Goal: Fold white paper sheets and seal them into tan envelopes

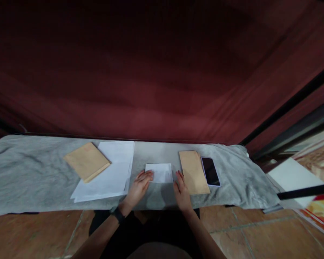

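A small folded sheet of white paper (pixel 162 173) lies on the grey cloth in front of me. My left hand (pixel 139 185), with a dark band on its wrist, has its bent fingers closed at the paper's left edge. Part of that edge is hidden under the fingertips. Beside the right edge rests my right hand (pixel 181 190), open, palm down, with its fingers somewhat apart and holding nothing. Just to the right of this hand is a stack of brown envelopes (pixel 194 174). Large white sheets (pixel 113 169) lie to the left of my left hand.
A second brown envelope stack (pixel 86 162) overlaps the large sheets. Right of the envelopes lies a phone (pixel 211 171) with a dark screen. A grey cloth (pixel 29 172) covers the long narrow table. Behind it hangs a dark red curtain (pixel 151 90); black bars (pixel 291 102) stand at right.
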`<state>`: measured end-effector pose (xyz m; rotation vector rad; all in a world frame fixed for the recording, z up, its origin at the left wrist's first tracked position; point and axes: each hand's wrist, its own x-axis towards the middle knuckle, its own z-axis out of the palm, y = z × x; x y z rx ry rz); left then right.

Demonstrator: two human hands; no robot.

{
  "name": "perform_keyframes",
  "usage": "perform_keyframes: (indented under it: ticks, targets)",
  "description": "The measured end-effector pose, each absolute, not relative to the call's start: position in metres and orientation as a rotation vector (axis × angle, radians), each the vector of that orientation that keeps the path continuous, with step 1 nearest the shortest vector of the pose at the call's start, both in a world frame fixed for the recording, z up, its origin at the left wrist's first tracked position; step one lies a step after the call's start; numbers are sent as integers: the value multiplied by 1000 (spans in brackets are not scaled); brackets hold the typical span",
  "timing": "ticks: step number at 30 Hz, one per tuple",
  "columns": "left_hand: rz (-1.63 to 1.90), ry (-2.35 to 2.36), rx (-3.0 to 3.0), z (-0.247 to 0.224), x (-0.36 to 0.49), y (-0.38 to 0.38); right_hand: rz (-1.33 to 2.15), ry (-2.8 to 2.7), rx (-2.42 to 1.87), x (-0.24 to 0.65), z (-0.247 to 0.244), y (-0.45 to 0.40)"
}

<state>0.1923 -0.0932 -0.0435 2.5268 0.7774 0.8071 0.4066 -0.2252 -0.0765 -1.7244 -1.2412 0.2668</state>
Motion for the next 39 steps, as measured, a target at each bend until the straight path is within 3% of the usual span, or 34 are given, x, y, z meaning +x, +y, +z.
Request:
perform_keyframes:
  ticks: [7, 17, 33, 39]
  targets:
    - [779, 742, 2624, -64, 186, -95, 127, -1476, -1881, 413, -68, -204]
    - [939, 648, 2769, -81, 184, -82, 357, -1220, -2162, 429, -58, -142]
    - [946, 590, 2806, -91, 182, -75, 430, -1070, -2125, 441, -36, -142]
    - [877, 590, 2813, -80, 185, -82, 328, -1373, -1992, 407, -40, -170]
